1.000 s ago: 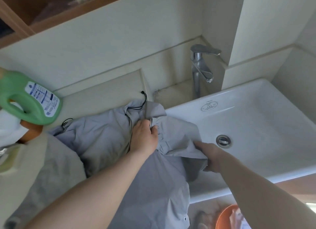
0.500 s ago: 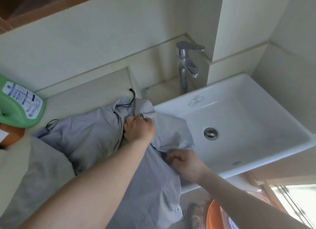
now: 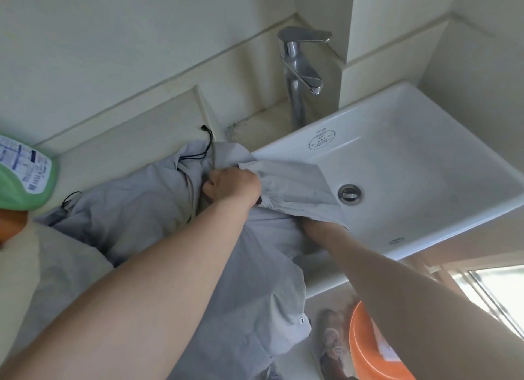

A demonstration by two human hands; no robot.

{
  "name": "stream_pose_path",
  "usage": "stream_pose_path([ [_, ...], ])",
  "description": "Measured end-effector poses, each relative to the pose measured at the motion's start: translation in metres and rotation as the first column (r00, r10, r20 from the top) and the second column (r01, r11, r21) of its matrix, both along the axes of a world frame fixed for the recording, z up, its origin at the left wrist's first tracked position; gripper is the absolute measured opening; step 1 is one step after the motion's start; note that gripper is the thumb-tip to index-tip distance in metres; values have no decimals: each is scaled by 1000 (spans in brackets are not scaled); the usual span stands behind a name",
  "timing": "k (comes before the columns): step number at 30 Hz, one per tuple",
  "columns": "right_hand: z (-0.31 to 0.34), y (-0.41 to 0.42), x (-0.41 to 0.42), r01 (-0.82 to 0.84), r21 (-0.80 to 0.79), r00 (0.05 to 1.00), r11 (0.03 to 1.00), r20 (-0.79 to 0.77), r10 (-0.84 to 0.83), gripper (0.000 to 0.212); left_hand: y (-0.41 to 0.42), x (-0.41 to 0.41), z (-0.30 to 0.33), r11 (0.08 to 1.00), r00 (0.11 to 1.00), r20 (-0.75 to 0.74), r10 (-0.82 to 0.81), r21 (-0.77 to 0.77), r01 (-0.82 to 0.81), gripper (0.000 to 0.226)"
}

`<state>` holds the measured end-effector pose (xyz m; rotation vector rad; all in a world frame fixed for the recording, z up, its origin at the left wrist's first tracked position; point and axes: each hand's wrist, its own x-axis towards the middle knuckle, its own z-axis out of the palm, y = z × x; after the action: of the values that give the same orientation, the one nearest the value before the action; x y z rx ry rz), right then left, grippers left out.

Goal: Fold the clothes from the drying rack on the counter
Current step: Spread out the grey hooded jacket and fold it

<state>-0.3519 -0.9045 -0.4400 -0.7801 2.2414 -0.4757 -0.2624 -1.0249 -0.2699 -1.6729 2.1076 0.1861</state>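
A pale grey, thin-fabric garment with black drawcords [image 3: 136, 209] lies spread across the cream tiled surface [image 3: 119, 150], one part draped over the near left corner of the white rectangular ceramic sink [image 3: 425, 158] and another part hanging off the front edge of the surface toward the floor. One black drawcord end [image 3: 205, 144] trails onto the surface beyond the cloth; a second loop of cord shows at the garment's left side.

The left hand [image 3: 231, 185] sits on the middle of the garment, its grip clenched around a bunch of the grey fabric. The right hand [image 3: 314, 226] is pushed under the flap that lies over the sink corner (only the wrist and a little of the hand show), so I cannot tell how its grip stands.

Behind the sink rises a chrome single-lever faucet [image 3: 299, 68]. At the left edge stands a green plastic bottle with a white printed label [image 3: 25, 178]. Low on the right, below the surface, is an orange plastic basin [image 3: 365, 345], and beside it something brownish on the floor, too blurred to name.
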Motion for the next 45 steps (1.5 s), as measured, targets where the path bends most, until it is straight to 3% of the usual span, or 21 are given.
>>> stream_pose_path([
  [5, 26, 17, -3, -140, -63, 990, 988, 22, 141, 47, -8, 4, 5, 999, 997, -67, 37, -2, -37, 44],
  [8, 62, 49, 8, -289, -252, 956, 924, -17, 294, 29, -13, 7, 9, 994, 977, -184, 107, 31, -103, 39],
  [10, 82, 68, 12, -187, -414, 970, 891, 62, 233, 24, -12, 11, 7, 994, 966, -234, 111, 30, -107, 37],
  [12, 95, 73, 8, 70, -489, 984, 869, 176, 20, 27, -13, 16, 3, 989, 941, -303, 147, 26, -146, 39],
  [14, 93, 66, -5, 271, -431, 962, 861, 146, -229, 23, -17, 22, -3, 987, 927, -341, 154, 6, -162, 42],
  [16, 81, 55, -23, 376, -271, 926, 886, 108, -361, 15, -19, 28, -9, 991, 923, -367, 118, -17, -133, 44],
  [20, 39, 34, -32, 428, -45, 876, 903, 265, -402, 35, -16, 45, -21, 988, 869, -496, -6, -138, -72, 33],
  [22, 32, 30, -28, 284, 8, 948, 959, 146, -282, 36, -8, 53, -23, 980, 843, -528, -107, -200, -1, 42],
  [23, 33, 28, -31, 297, 9, 940, 955, 175, -294, 37, -4, 58, -25, 971, 830, -526, -186, -229, 72, 51],
  [25, 26, 22, -38, 537, 26, 771, 843, 391, -503, 41, 2, 70, -30, 919, 792, -488, -365, -322, 225, 49],
  [27, 27, 24, -39, 554, 76, 723, 829, 449, -525, 53, 4, 84, -39, 833, 751, -409, -519, -439, 336, 34],
  [29, 35, 26, -43, 605, 138, 596, 784, 575, -560, 48, 3, 96, -44, 757, 713, -344, -611, -517, 399, 25],
  [32, 48, 29, -55, 581, 149, 584, 800, 610, -536, 32, 5, 105, -44, 702, 662, -296, -688, -503, 504, 30],
  [35, 66, 31, -70, 540, 86, 627, 837, 622, -469, 20, 6, 107, -40, 754, 701, -315, -639, -434, 493, 37],
  [37, 82, 32, -81, 522, 45, 635, 852, 647, -423, 32, 7, 106, -36, 804, 735, -338, -588, -343, 486, 35],
  [41, 140, 32, -91, 484, -130, 689, 865, 666, -286, 31, 5, 100, -12, 905, 744, -530, -406, -124, 406, 31],
  [43, 181, 30, -84, 439, -249, 734, 864, 653, -184, 28, 0, 99, 2, 956, 748, -626, -219, 15, 293, 32],
  [45, 223, 26, -72, 378, -352, 755, 856, 652, -65, 28, -5, 103, 15, 976, 680, -731, 54, 182, 118, 31],
])
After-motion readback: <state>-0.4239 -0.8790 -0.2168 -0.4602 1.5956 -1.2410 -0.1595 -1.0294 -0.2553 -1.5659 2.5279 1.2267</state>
